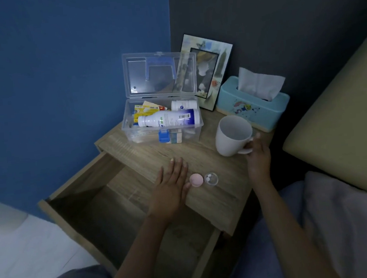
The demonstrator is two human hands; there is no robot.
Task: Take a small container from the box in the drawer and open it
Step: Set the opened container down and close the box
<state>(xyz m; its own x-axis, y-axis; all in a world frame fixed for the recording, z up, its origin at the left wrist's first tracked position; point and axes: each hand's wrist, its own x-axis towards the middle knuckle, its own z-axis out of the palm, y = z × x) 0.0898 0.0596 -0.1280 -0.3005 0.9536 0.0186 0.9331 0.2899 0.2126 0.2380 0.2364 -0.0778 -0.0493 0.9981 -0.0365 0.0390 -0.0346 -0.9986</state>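
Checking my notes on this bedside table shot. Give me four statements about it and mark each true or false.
1. The clear box sits on the tabletop with its lid up. True.
2. The left hand holds the mug. False: the right hand grips the mug.
3. The small container is open, its pink lid beside it. True.
4. The drawer is closed. False: the drawer is pulled out.

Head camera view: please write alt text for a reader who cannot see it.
A small clear container lies open on a wooden nightstand, its pink lid beside it. The left hand rests flat nearby; the right hand holds a white mug.
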